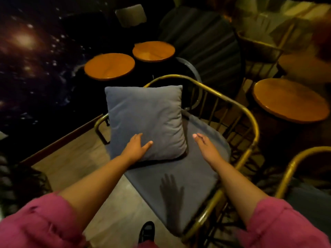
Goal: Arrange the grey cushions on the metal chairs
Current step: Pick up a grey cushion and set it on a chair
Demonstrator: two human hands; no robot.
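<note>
A square grey cushion (146,120) stands tilted on the grey seat pad (180,178) of a brass-coloured metal chair (232,106), leaning toward the chair's left side. My left hand (137,146) rests flat on the cushion's lower left corner, fingers spread, not gripping. My right hand (206,146) hovers open above the seat pad, just right of the cushion and apart from it. Its shadow falls on the pad nearer me.
Round wooden tables stand behind the chair (109,66), (153,51) and to the right (290,101). A second brass chair frame (293,169) is at the right edge. A dark padded chair (202,40) stands behind. My shoe (146,231) is on the floor below.
</note>
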